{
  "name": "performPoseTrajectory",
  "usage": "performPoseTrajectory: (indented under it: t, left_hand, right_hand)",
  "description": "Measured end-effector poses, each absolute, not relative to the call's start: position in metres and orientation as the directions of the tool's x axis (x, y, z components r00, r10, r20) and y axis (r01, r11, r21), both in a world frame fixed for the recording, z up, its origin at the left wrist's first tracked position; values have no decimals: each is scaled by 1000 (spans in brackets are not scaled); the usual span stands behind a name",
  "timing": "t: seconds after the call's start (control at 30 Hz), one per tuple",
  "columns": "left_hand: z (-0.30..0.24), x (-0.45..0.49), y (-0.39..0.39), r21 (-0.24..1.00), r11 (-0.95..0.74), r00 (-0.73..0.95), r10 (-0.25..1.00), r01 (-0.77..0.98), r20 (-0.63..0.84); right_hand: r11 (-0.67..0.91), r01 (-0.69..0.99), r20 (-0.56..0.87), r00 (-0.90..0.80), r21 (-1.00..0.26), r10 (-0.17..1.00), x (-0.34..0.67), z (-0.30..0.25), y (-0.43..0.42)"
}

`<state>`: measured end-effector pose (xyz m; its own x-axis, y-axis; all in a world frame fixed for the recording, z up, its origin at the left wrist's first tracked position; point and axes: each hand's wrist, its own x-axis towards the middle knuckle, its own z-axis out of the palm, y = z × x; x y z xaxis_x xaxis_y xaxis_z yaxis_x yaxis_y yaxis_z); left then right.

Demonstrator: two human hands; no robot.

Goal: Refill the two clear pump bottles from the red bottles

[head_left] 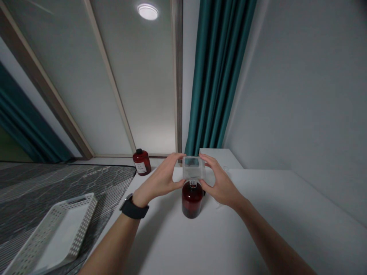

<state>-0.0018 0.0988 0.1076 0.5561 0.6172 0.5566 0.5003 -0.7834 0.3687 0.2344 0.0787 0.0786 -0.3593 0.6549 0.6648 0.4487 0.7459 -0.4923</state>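
My left hand (164, 176) and my right hand (222, 185) grip a clear, square-sided bottle (194, 167) from either side, thumbs low and fingers high. It is held upside down, its narrow neck at the mouth of a dark red-brown bottle (191, 202) standing upright on the white table (177, 248). Whether the neck touches that mouth or goes into it, I cannot tell. A small dark object, perhaps a cap, shows partly behind the red-brown bottle, near my right thumb. My left wrist wears a black watch.
A second red-brown bottle (142, 162), with a black cap and white label, stands at the table's far left corner. Left of the table, a white perforated basket (87, 217) lies on a dark grey patterned surface (114, 175). Behind hangs a teal curtain (219, 76); a wall stands right.
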Motion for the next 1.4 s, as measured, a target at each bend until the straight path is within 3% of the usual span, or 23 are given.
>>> performPoseTrajectory:
  t: [1.4]
  left_hand:
    - [107, -2, 100, 340, -805, 570, 587, 487, 575]
  right_hand:
    - [757, 487, 670, -386, -436, 634, 234, 85, 76]
